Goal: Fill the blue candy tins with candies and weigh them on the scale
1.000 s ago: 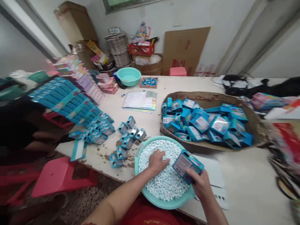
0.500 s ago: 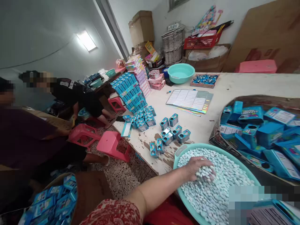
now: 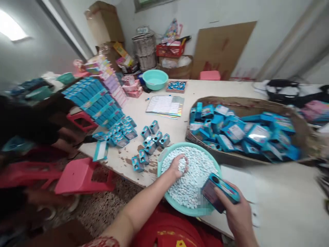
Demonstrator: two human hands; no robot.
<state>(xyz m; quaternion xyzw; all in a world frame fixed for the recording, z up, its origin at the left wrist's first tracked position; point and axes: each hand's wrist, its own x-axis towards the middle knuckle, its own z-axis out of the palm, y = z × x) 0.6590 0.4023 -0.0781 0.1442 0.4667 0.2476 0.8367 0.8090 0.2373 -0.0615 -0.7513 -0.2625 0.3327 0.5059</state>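
A teal basin (image 3: pixel 164 161) full of small white pellets (image 3: pixel 195 175) sits at the table's near edge. My left hand (image 3: pixel 178 166) is dug into the pellets with its fingers curled around a handful. My right hand (image 3: pixel 235 211) grips a small blue tin box (image 3: pixel 221 192) just over the basin's right rim, its round hole facing up. A cluster of the same blue tins (image 3: pixel 151 139) stands on the table left of the basin.
A wide brown basket (image 3: pixel 303 137) heaped with blue tins lies right of the basin. Stacked blue cartons (image 3: pixel 89 97), a second teal bowl (image 3: pixel 155 79), a printed sheet (image 3: pixel 164 104) and cardboard boxes fill the far table. Pink stools (image 3: pixel 79 176) stand on the floor to the left.
The view swung left toward seated people and back again. My left hand stayed in the pellets and closed on a handful. The tin in my right hand is back in sight.
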